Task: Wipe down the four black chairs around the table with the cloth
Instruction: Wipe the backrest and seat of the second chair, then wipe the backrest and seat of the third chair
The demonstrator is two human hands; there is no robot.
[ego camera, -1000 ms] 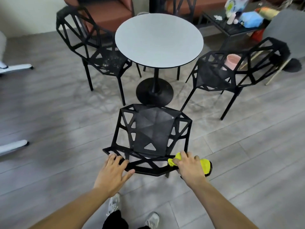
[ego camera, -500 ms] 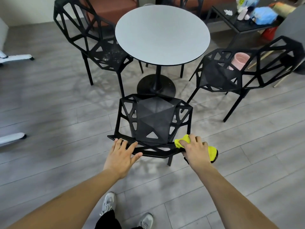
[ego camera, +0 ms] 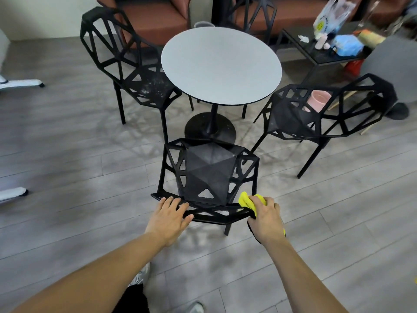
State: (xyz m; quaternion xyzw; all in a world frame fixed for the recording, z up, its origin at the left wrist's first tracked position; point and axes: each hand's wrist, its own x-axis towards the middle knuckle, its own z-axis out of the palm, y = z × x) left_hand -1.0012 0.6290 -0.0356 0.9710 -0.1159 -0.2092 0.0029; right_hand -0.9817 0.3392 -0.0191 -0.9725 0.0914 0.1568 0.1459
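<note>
Right hand (ego camera: 266, 219) slid cloth (ego camera: 248, 200) inward along chair (ego camera: 209, 175) backrest, fingers gripping; left hand (ego camera: 168, 216) flat, steadying.

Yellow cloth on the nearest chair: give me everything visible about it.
The yellow cloth looks like soft fabric, bunched up, with a dark edge showing below the wrist. The right hand grips it, fingers curled over it, covering most of it; a crumpled yellow fold sticks out past the fingertips. It is pressed on the right end of the top rail of the nearest black lattice plastic chair. The left hand rests on the same rail, apart from the cloth.
</note>
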